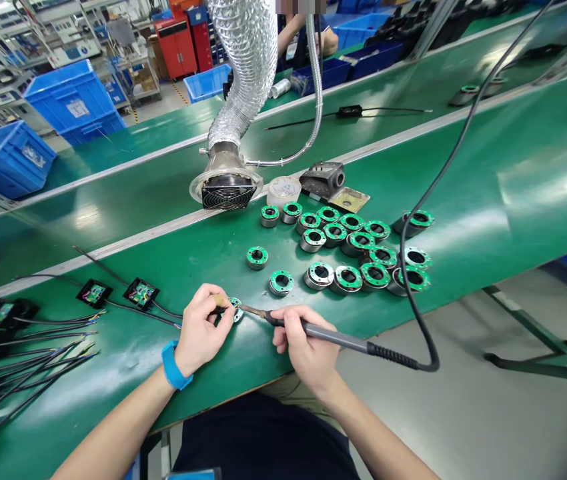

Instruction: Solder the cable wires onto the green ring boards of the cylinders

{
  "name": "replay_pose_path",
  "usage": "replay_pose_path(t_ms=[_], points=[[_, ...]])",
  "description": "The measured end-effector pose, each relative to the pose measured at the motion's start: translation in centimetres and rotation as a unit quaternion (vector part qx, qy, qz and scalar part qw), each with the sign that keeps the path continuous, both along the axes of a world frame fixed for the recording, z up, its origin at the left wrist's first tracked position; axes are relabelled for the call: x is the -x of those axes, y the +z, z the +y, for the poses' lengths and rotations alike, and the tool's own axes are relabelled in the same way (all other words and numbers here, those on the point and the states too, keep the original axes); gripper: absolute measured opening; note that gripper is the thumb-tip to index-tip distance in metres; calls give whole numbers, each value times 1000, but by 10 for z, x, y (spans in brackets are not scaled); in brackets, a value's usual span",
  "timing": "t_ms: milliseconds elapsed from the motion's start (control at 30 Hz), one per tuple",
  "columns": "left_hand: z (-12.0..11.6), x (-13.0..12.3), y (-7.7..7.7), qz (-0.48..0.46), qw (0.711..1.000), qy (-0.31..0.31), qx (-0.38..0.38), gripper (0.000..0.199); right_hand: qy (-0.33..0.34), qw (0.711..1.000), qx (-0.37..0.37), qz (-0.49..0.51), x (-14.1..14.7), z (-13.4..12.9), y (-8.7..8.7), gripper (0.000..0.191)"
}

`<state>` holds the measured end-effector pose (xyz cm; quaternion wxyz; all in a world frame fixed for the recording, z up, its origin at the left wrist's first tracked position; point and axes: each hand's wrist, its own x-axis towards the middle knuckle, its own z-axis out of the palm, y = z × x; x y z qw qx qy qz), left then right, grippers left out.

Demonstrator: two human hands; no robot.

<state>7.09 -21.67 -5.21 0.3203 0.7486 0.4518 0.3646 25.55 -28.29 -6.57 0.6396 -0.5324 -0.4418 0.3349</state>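
My right hand (pixel 308 340) is closed around the grey handle of a soldering iron (pixel 336 335). The iron's tip points left and meets a ring-shaped part with a green board (pixel 235 312) on the green bench. Beside that part, my left hand (pixel 207 327) has its thumb and fingers pinched together; what lies between them is too small to make out. A blue band is round the left wrist. Several similar green-topped rings (pixel 348 279) stand to the right and behind. Left of my left hand lie black boxes with circuit boards (pixel 141 293) and dark cables.
A silver duct with a fan (pixel 228 192) hangs over the bench. Behind the rings are a round white container (pixel 284 192) and an iron stand (pixel 323 179). The iron's black cable (pixel 406 267) loops at right. A person (pixel 293 40) is across the bench, near blue bins (pixel 71 97).
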Motion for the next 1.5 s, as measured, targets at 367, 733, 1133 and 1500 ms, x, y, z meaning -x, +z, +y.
replay_pose_path(t_ms=[367,733,1133,1500], points=[[-4,-5,2,-3,999,20,-27,12,19,999,37,5,1,15,14,39],[-5,-6,4,-1,1000,22,6,15,-35,998,-13,-45,7,-6,-11,32],[0,-3,7,17,1000,4,17,15,-100,993,-40,48,3,-5,-22,33],[7,7,10,43,998,-55,-2,13,-83,993,-23,85,1,2,-17,36]])
